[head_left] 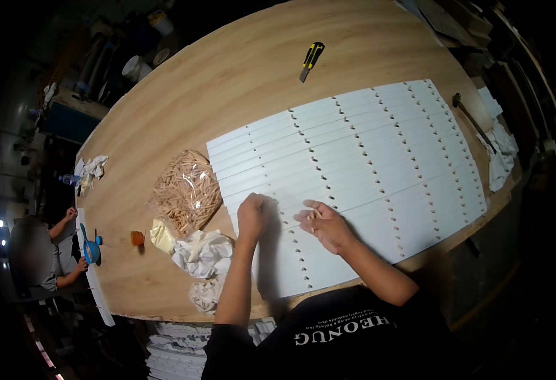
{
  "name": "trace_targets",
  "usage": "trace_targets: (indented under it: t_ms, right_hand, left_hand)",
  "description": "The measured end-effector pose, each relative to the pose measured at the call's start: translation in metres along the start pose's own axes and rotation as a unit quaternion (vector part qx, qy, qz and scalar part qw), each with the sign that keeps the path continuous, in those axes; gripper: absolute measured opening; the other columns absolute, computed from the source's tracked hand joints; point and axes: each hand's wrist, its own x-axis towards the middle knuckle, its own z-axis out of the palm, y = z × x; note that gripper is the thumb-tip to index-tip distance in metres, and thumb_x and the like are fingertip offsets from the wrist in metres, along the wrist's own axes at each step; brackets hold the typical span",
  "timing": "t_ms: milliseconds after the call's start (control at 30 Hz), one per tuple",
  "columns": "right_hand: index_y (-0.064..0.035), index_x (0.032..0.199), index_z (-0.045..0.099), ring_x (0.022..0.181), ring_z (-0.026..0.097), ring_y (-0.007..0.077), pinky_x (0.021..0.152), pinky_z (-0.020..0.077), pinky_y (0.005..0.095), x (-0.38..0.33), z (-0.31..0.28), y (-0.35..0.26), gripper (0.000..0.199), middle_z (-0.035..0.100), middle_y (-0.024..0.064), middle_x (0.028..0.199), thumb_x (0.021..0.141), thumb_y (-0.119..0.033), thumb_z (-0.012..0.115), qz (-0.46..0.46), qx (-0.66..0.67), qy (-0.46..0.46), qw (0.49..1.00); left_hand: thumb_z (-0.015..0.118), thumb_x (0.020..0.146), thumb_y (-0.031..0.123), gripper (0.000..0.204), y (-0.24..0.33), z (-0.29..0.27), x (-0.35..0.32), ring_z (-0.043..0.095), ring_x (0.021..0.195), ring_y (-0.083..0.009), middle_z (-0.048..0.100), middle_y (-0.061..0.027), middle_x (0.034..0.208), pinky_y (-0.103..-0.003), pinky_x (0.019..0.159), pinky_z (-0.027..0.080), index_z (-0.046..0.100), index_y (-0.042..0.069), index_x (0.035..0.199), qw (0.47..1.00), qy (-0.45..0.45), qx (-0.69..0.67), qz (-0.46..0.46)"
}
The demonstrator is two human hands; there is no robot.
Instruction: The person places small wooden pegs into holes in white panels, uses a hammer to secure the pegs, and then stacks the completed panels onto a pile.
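white boards: in the head view, white boards (344,168) lie side by side on a wooden table (227,82), lined with short upright pegs.
left hand: the left hand (252,218) bends low over the boards' left part, fingertips hidden; whether it grasps anything cannot be told.
right hand: the right hand (328,229), half curled, holds a few wooden dowels (315,216) above the boards.
dowel supply: a clear bag (195,183) full of dowels sits just left of the boards.
tools: a yellow-and-black utility knife (311,61) lies beyond the boards; a hammer (474,123) rests on the right.
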Motion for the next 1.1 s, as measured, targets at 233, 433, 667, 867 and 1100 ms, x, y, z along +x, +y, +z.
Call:
trace_targets:
  t_ms: [233, 433, 667, 867, 1100]
  right_hand:
    - [0.0032, 0.132, 0.032, 0.114, 0.051, 0.0227, 0.098, 0.0402, 0.0329, 0.006, 0.004, -0.001, 0.048, 0.048, 0.0147, 0.123, 0.087, 0.002, 0.049, 0.019, 0.046, 0.059, 0.997]
    - [0.0038, 0.135, 0.027, 0.115, 0.051, 0.0269, 0.095, 0.0422, 0.0332, 0.004, -0.001, 0.0, 0.052, 0.045, 0.019, 0.126, 0.088, 0.002, 0.049, 0.015, 0.12, 0.079, 0.99]
    - [-0.0049, 0.128, 0.037, 0.118, 0.05, 0.0233, 0.096, 0.0407, 0.0365, 0.013, 0.004, 0.014, 0.041, 0.049, 0.0107, 0.124, 0.089, -0.003, 0.049, 0.041, 0.095, 0.059, 0.993]
    - [-0.0011, 0.134, 0.036, 0.113, 0.052, 0.0233, 0.098, 0.0388, 0.0341, 0.009, 0.018, 0.001, 0.047, 0.047, 0.0131, 0.128, 0.09, -0.009, 0.052, 0.053, 0.051, 0.068, 0.995]
    - [-0.004, 0.134, 0.038, 0.118, 0.049, 0.0238, 0.1, 0.0361, 0.035, 0.007, 0.0, 0.001, 0.046, 0.047, 0.0134, 0.13, 0.09, -0.009, 0.051, 0.007, 0.0, 0.037, 0.999]
  left_hand:
    - [0.059, 0.074, 0.01, 0.013, 0.032, -0.001, 0.016, 0.062, 0.079, -0.0304, 0.059, -0.0121, 0.084, -0.04, 0.067, 0.052, 0.06, 0.007, 0.087, 0.958, -0.143, 0.216, 0.119]
    - [0.063, 0.075, 0.01, 0.023, 0.054, -0.015, -0.003, 0.06, 0.078, -0.03, 0.057, -0.0116, 0.087, -0.039, 0.065, 0.05, 0.06, 0.008, 0.097, 0.986, -0.05, 0.11, 0.116]
    - [0.066, 0.071, 0.005, 0.023, 0.075, -0.004, -0.05, 0.061, 0.081, -0.0282, 0.061, -0.0105, 0.085, -0.037, 0.066, 0.049, 0.065, 0.01, 0.094, 0.986, -0.003, -0.128, 0.111]
    - [0.064, 0.084, 0.01, 0.011, 0.004, -0.001, -0.006, 0.061, 0.068, -0.0115, 0.066, -0.006, 0.074, -0.026, 0.063, 0.048, 0.068, 0.002, 0.09, 0.965, 0.1, -0.225, -0.095]
    - [0.064, 0.083, 0.013, 0.011, -0.009, 0.0, 0.021, 0.061, 0.063, -0.0253, 0.065, -0.0128, 0.071, -0.033, 0.06, 0.048, 0.064, 0.002, 0.08, 0.999, 0.043, -0.007, -0.023]
